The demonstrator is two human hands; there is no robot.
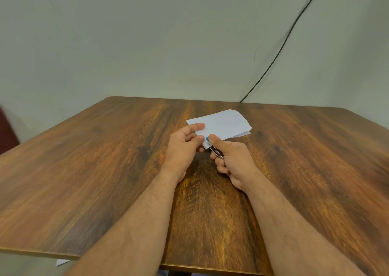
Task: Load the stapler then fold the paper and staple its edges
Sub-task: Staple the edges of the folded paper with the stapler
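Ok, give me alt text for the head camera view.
Two bare hands work over a wooden table: the left hand pinches a folded white paper while the right hand squeezes a small blue stapler on its near edge.

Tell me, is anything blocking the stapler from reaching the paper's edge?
Nothing visible does. The right hand holds the stapler already at the near edge of the folded paper, which the left hand pinches above the table.

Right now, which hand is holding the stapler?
The right hand grips the blue-tipped stapler, thumb pressing on top; the left hand only pinches the folded paper.
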